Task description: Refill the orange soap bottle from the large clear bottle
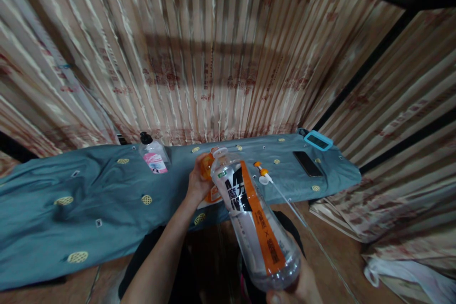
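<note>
My right hand (295, 285) grips the base of a large clear plastic bottle (245, 228) with an orange, white and black label. The bottle is tilted, its uncapped mouth pointing away from me and to the left. My left hand (198, 181) is closed around an orange bottle (207, 165), partly hidden behind the large bottle. The clear bottle's mouth is close to the orange bottle's top; whether they touch, I cannot tell. Right of them lies an orange and white pump head (262, 172) with a long white tube.
A blue-green pineapple-print cloth (117, 199) covers the long surface before me. On it stand a clear pump bottle (155, 154) with a black top and pink label, at left, and a dark phone (307, 163) and blue-framed object (318, 140) at right. Patterned curtains (213, 57) hang behind.
</note>
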`<state>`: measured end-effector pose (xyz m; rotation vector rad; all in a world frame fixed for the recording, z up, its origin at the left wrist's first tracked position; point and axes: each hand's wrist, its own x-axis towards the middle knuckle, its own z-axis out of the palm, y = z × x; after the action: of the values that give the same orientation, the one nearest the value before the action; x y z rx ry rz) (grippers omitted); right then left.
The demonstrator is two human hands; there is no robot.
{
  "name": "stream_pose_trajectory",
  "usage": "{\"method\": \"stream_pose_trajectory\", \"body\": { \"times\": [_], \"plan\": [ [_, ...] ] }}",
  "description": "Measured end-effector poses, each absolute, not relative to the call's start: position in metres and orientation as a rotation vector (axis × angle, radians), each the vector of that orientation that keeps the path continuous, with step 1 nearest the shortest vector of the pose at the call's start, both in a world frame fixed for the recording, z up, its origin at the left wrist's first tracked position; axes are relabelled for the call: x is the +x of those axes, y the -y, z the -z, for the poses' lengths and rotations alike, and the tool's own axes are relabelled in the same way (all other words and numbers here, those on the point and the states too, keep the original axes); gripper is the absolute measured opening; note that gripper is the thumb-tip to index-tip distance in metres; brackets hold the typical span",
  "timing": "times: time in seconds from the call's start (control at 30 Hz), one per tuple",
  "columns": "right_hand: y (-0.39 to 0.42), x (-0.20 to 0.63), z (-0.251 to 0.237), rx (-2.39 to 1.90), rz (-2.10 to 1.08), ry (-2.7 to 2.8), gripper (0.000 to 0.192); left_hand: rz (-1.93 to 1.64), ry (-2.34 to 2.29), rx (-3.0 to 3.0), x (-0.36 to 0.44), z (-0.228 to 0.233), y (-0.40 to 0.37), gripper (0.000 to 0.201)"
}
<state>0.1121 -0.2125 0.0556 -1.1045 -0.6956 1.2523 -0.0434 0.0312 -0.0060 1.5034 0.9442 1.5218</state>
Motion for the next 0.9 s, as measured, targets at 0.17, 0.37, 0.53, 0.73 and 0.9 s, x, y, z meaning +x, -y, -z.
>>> {"method": "stream_pose_trajectory", "body": {
  "times": [0.17, 0.37, 0.53, 0.73, 0.9],
  "plan": [
    [0.2119, 0.1117, -0.0559, -1.092, -1.222, 0.658, 0.095, -1.524, -1.001, 1.57, -0.0433, 0.0039, -0.0305, 0.053],
    [0.2122, 0.1126, -0.0563, -1.123, -1.202, 0.668, 0.09, -1.502, -1.04, 1.579, -0.043, 0.0032, -0.0298, 0.054],
    [0.212, 0.1144, -0.0533, -1.122, -1.224, 0.725, 0.09, -1.527, -1.005, 1.562, -0.0429, 0.0051, -0.0311, 0.055],
    [0.2116, 0.1113, -0.0564, -1.102, -1.232, 0.662, 0.091, -1.516, -1.017, 1.611, -0.0433, 0.0059, -0.0315, 0.054],
    [0.211, 0.1105, -0.0579, -1.113, -1.237, 0.662, 0.094, -1.511, -1.028, 1.622, -0.043, 0.0058, -0.0317, 0.055]
  ]
}}
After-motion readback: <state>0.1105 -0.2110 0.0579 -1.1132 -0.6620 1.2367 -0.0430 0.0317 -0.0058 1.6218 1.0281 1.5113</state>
